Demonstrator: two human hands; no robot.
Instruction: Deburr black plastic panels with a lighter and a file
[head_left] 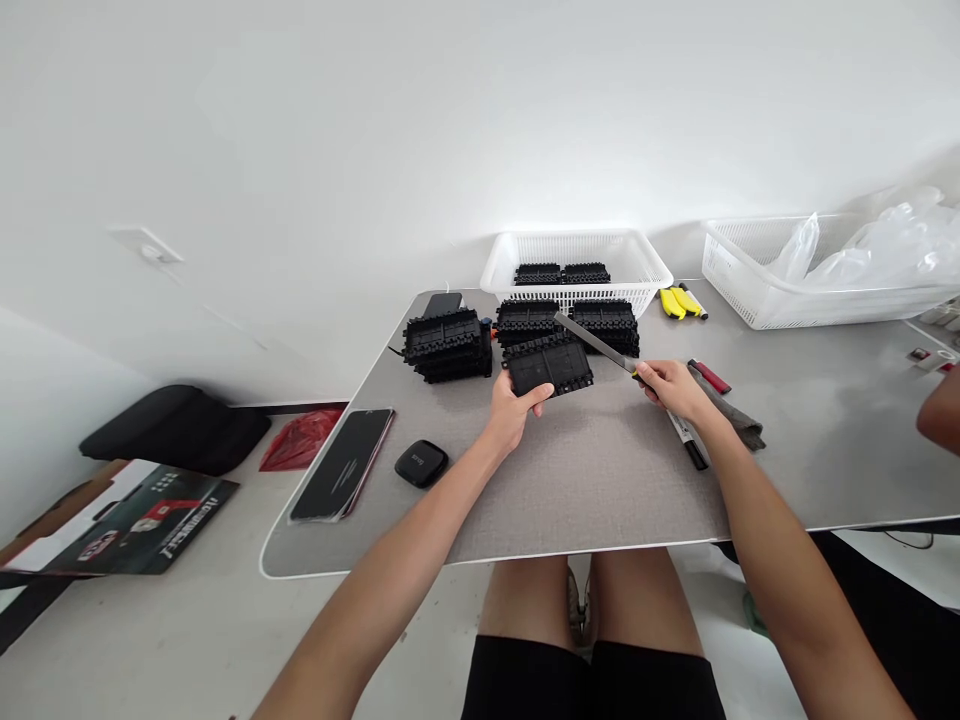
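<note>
My left hand (pixel 517 405) grips a flat black plastic part (pixel 548 366) with toothed edges, thumb on its face. In my right hand (pixel 667 385) is a flat metal file (pixel 598 337), held by its dark and yellow handle. The file's blade points up and left, passing above the right end of the part; whether they touch I cannot tell. Right behind stand two stacks of similar black parts, a middle stack (pixel 527 315) and a right stack (pixel 606 318). Another, taller stack (pixel 444 345) is to the left.
A white basket (pixel 645 262) with black parts stands against the wall. Plastic bags lie in a second basket (pixel 825 308). Yellow-handled items (pixel 678 302), a marker (pixel 688 442) and a grey cloth (pixel 731 410) lie to the right. A phone (pixel 343 465) and small black case (pixel 421 463) are left.
</note>
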